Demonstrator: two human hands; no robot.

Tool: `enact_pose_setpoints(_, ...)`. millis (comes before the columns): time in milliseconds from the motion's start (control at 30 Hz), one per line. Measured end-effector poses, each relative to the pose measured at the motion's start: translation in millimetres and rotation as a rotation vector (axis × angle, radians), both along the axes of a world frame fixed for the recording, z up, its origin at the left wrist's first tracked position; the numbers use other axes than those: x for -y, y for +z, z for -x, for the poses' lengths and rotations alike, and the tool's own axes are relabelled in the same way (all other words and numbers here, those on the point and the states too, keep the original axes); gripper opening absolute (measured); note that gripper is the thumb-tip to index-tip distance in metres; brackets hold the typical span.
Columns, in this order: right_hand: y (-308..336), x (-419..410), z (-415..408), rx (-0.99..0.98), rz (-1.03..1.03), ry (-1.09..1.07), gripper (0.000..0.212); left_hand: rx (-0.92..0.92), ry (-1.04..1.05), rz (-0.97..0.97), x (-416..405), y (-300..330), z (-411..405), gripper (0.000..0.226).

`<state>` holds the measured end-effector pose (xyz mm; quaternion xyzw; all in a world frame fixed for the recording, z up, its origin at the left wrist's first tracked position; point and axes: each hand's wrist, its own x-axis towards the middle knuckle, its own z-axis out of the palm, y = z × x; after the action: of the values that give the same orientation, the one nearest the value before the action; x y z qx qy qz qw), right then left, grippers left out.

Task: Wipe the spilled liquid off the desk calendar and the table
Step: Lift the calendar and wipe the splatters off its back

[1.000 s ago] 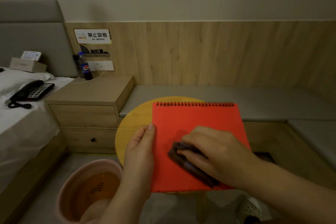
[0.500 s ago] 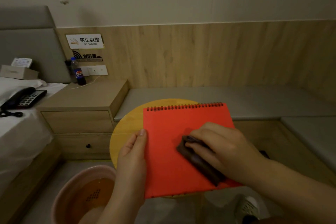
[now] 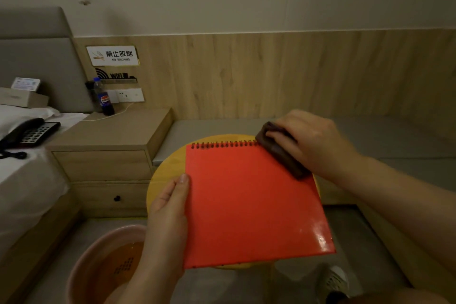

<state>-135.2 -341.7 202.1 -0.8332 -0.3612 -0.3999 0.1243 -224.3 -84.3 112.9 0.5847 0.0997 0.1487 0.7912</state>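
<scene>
Head view, right hand (image 3: 311,143) fingers clamped on dark cloth (image 3: 281,153) at red desk calendar (image 3: 251,205) top corner, left hand (image 3: 167,215) fingers gripping its left edge

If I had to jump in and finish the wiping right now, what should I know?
Left hand: holds the red calendar's left edge, steadying it.
Right hand: grips the dark cloth, pressed on the calendar's top right corner by the spiral.
The calendar lies on the round yellow table.
Done: cannot tell how much is wiped; the cover's lower right corner shines, maybe wet.
Left: finish the cover, then wipe the table.
</scene>
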Motion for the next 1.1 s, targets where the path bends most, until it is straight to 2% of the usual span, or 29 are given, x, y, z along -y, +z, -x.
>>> enact_pose_setpoints(267,-5,4,3,-0.047,0.033,0.036,0.018,-0.037,0.034,-0.008,-5,-5,0,0.024)
enact_pose_setpoints(400,-19,7,17,-0.070,0.061,0.073,0.019,-0.061,0.045,0.012,-5,-2,2,0.025)
enact_pose_setpoints(500,-31,11,29,-0.089,0.061,0.115,0.028,-0.080,0.051,0.018,-5,0,3,0.029)
enact_pose_setpoints(633,-49,20,46,-0.124,0.056,0.142,0.025,-0.089,0.071,0.016,-7,2,2,0.032)
enact_pose_setpoints(1000,-73,31,83,-0.226,-0.026,0.127,0.016,-0.081,0.111,0.020,-10,8,-1,0.027)
enact_pose_setpoints(1100,-74,28,86,-0.275,-0.192,0.060,0.012,-0.096,0.104,0.010,-9,8,0,0.029)
